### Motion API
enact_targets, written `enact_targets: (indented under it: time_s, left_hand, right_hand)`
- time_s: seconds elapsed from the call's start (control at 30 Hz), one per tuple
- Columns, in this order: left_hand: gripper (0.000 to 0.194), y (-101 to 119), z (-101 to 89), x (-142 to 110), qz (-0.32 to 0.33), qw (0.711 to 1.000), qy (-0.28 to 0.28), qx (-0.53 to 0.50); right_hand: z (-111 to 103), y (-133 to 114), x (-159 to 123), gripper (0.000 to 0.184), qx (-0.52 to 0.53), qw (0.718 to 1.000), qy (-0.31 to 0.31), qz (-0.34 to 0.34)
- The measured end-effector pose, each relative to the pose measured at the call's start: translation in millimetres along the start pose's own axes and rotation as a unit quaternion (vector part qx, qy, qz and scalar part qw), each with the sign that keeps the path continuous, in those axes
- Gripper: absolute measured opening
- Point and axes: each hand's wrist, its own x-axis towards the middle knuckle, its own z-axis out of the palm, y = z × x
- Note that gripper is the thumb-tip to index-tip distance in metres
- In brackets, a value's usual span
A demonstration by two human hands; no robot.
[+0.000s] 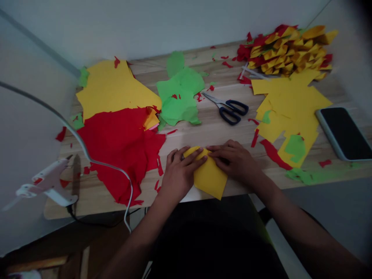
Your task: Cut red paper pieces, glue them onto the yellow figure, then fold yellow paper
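A folded piece of yellow paper (209, 179) lies at the table's front edge, between my two hands. My left hand (180, 170) holds its left side, with the fingers reaching over the top part. From the other side, my right hand (234, 159) grips the upper right edge, fingertips bent and pressed close together. The fingertips of both hands nearly meet at the top of the paper. Scissors (229, 109) with dark blue handles lie beyond my hands, blades pointing to the upper left.
Red paper (116, 143), a yellow sheet (113, 87) and green paper (181, 95) lie on the left and middle. Yellow cut pieces (290, 106), a phone (345, 133) and a pile of folded yellow pieces (293, 52) are right. A glue gun (48, 184) and white cable (83, 145) are left.
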Motion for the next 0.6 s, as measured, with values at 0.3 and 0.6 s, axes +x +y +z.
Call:
enact_targets:
  time_s: [0.3, 0.6]
  left_hand:
    - [0.054, 2, -0.9, 0, -0.008, 1.0, 0.001, -0.011]
    - [0.053, 6, 2.0, -1, -0.032, 0.999, 0.001, 0.007]
  right_hand:
    - [-1, -3, -2, 0.022, -0.022, 1.0, 0.003, -0.004]
    - [3, -18, -18, 0.034, -0.141, 0.989, -0.002, 0.047]
